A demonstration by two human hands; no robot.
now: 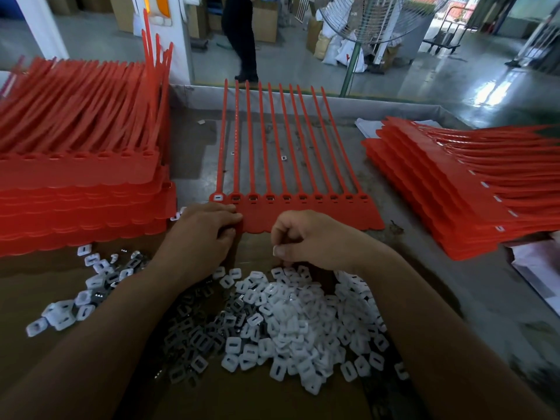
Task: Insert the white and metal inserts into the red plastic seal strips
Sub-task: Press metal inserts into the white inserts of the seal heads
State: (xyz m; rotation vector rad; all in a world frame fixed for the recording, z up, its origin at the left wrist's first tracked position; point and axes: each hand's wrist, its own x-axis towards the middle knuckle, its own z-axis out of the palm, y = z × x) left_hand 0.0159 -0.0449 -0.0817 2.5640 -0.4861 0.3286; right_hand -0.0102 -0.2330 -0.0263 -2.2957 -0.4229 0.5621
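On the worktop [403, 201], left hand [200, 234] is gripping red seal strips [303, 218] steady. Right hand [306, 237] is curling above white inserts [291, 322] — hold unclear.

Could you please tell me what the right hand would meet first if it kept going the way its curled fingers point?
Most likely the pile of white inserts just below the right hand; whether its fingertips already touch the pile is unclear from this view.

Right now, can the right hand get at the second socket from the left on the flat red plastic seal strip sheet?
Probably yes. The right hand hovers below the red plastic seal strip sheet, nothing lies between, though the left hand gripping the sheet's corner sits close under that socket.
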